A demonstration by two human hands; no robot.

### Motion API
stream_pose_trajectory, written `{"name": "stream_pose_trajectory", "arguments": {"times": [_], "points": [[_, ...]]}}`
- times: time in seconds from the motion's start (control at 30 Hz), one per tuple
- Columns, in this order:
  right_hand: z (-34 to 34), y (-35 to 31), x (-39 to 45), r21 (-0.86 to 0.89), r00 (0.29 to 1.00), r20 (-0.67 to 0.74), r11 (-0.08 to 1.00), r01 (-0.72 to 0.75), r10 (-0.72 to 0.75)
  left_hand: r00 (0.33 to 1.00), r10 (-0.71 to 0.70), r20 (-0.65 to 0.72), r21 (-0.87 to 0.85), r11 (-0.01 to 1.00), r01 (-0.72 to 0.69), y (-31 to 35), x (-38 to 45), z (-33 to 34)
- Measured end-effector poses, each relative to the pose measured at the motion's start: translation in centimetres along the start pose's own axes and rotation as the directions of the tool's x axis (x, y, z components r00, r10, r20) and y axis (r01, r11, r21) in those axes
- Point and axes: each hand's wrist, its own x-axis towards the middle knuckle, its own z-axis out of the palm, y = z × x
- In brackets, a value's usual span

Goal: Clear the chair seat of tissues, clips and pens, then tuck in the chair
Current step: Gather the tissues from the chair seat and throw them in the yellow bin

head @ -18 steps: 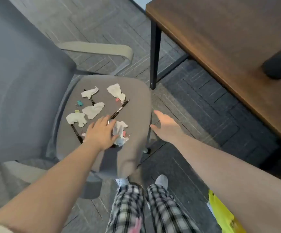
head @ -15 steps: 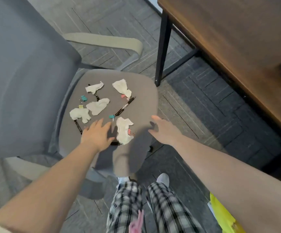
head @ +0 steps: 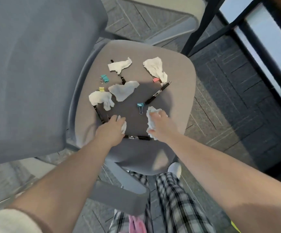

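Nearest, a black pen point(head: 138, 137) lies crosswise on the chair seat point(head: 178, 91), its long axis running from the left hand point(head: 111, 128) to the right hand point(head: 159, 124), touching both. The left fingers point(head: 115, 118) curl on a small tissue point(head: 124, 127); the right fingers point(head: 154, 115) close on a crumpled tissue point(head: 150, 125). Farther lie more tissues, clips and pens. Half a second ago the right hand hung off the seat edge, empty.

Grey patterned carpet tiles point(head: 233, 91) cover the floor; black metal desk legs point(head: 197, 26) stand at the upper right beside a pale glass panel point(head: 270, 31); plaid trousers point(head: 175, 202) and a white shoe point(head: 175, 169) show at the bottom edge.
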Motion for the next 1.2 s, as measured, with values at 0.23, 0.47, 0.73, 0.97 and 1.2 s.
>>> {"name": "stream_pose_trajectory", "arguments": {"times": [0.23, 0.47, 0.73, 0.97, 1.2], "points": [[1.1, -0.5, 2.2, 0.095, 0.989, 0.098, 0.988, -0.122, 0.112, 0.998, 0.069, -0.01, -0.102, 0.992, -0.069, -1.5, 2.0, 1.8], [-2.1, -2.4, 2.7, 0.212, 0.972, -0.159, 0.967, -0.14, 0.175, 0.958, -0.023, -0.286, -0.202, 0.979, -0.037, -1.1, 2.3, -1.6], [-6.6, -3.0, 8.7, 0.411, 0.898, -0.303, 0.894, -0.18, 0.32, 0.898, -0.343, -0.274, -0.444, 0.874, 0.198, -3.8, 5.9, -4.3], [-7.7, -2.9, 13.5, 0.409, 0.858, -0.293, 0.866, -0.286, 0.422, 0.88, -0.44, -0.181, -0.548, 0.788, 0.281, -4.3, 8.1, -3.9], [-7.9, -2.7, 13.6, 0.337, 0.856, -0.318, 0.892, -0.301, 0.408, 0.836, -0.417, -0.356, -0.431, 0.867, 0.249, -4.2, 7.8, -4.4]]}}
